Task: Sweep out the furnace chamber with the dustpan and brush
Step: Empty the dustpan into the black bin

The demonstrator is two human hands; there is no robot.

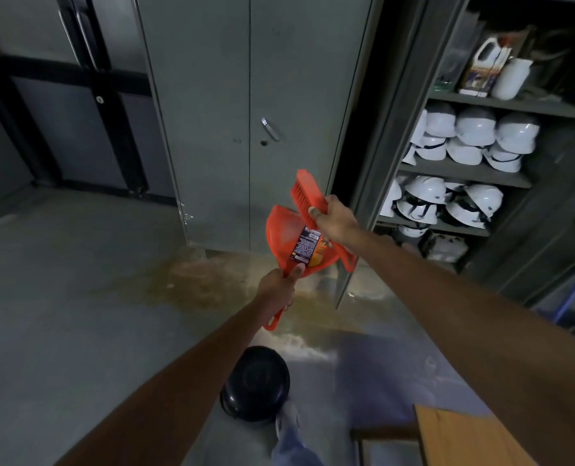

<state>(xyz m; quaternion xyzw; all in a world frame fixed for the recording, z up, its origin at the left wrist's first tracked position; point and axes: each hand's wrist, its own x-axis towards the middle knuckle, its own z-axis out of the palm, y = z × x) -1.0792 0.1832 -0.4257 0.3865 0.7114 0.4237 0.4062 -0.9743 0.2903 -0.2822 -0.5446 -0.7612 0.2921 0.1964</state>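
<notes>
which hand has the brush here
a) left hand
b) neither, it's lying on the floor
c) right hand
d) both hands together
c: the right hand grips the orange brush by its handle, while the left hand holds the orange dustpan by its own handle, both raised in front of the grey cabinet.

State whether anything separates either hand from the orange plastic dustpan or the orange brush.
Nothing does: the left hand already grips the orange plastic dustpan by its handle, and the right hand grips the orange brush.
</notes>
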